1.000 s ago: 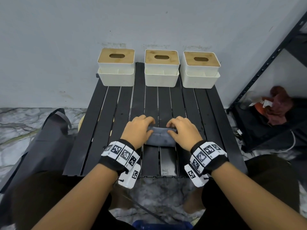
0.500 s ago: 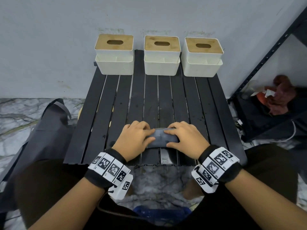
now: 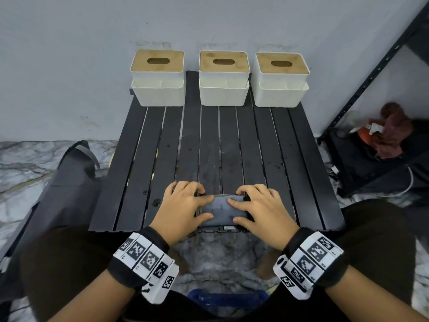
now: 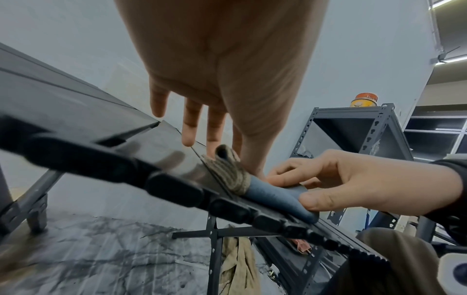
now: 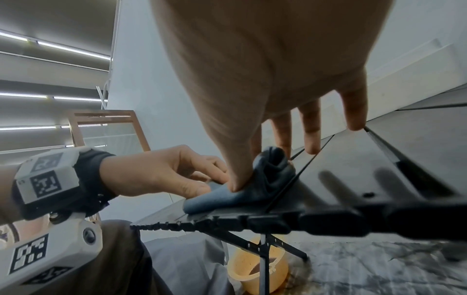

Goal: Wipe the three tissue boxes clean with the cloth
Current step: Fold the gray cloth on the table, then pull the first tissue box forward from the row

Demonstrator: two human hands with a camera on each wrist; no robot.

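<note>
1. Our left fingers (image 3: 185, 189) curl down onto the left end of the cloth (image 3: 220, 211); the left hand (image 3: 181, 210) pinches it between thumb and fingers.
2. The cloth, grey and folded into a thick roll, lies on the near edge of the black slatted table (image 3: 139, 159), between our two hands.
3. Our right hand (image 3: 260, 210) grips the cloth's right end, thumb on top, fingers curled behind it.
4. At the table's far edge, against the wall, stand the left tissue box (image 3: 158, 77), the middle tissue box (image 3: 224, 77) and the right tissue box (image 3: 281, 79), side by side, well apart from the cloth.
</note>
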